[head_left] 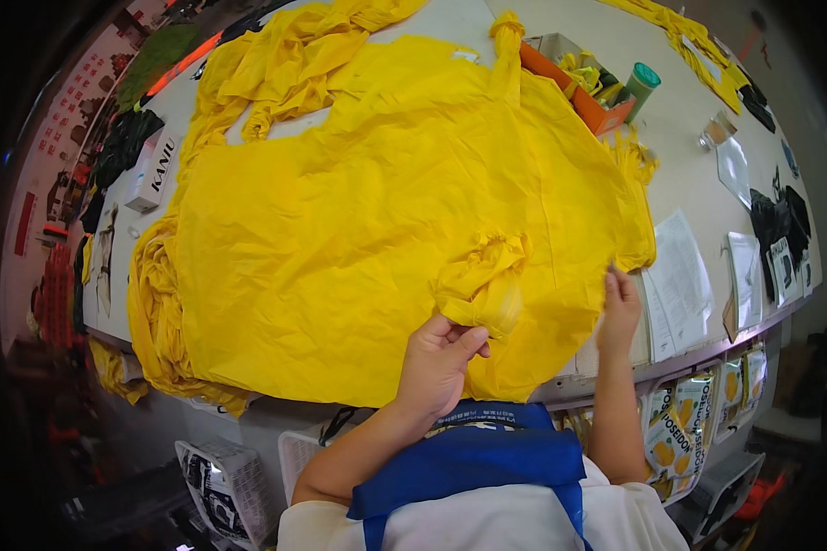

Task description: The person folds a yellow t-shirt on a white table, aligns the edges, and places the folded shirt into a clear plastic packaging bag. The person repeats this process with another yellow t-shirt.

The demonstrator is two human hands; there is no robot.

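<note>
A large yellow thin-fabric garment (358,211) lies spread over the white worktable (680,138). My left hand (436,363) pinches a bunched, gathered part of the fabric (485,280) near the table's front edge. My right hand (620,308) rests flat with fingers together on the garment's right edge, next to some papers. More crumpled yellow fabric (285,64) is piled at the far left of the table and hangs over its left edge.
An orange box (583,101) with yellow items and a green-capped cup (640,87) stand at the back right. Papers (685,275) and black packets (776,220) lie on the right. A white box (152,170) sits at the left. Baskets (220,482) stand under the table.
</note>
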